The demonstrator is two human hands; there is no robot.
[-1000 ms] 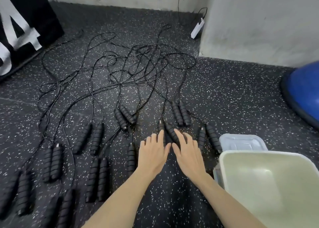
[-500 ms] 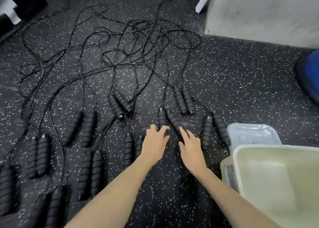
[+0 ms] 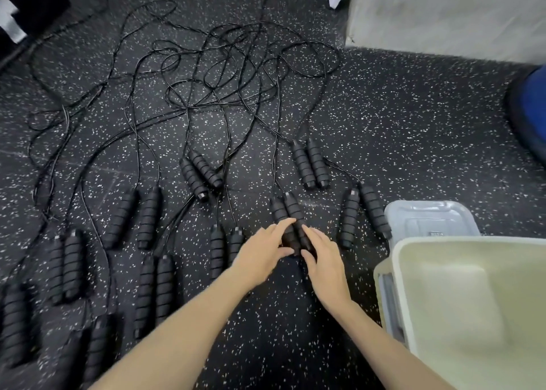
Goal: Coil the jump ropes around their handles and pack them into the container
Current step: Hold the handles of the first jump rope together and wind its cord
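Observation:
Several black jump ropes lie on the speckled floor, their ribbed foam handles in pairs and their thin cords tangled (image 3: 236, 64) further back. My left hand (image 3: 263, 251) and my right hand (image 3: 322, 256) meet on one pair of handles (image 3: 288, 212) in the middle. The left thumb and fingers pinch the handles' near ends from the left. The right hand's fingers curl over them from the right. The pale container (image 3: 461, 301) stands open at the lower right with nothing visible inside.
A clear grey lid (image 3: 428, 217) lies on the floor just behind the container. More handle pairs lie at the right (image 3: 365, 212), behind (image 3: 310, 163) and to the left (image 3: 201, 171). A blue dome (image 3: 531, 109) and a white wall block (image 3: 443, 14) sit at the right.
Both hands moved forward from flat on the floor onto the middle handle pair and closed around it. The two handles now lie side by side. The view dipped and shifted.

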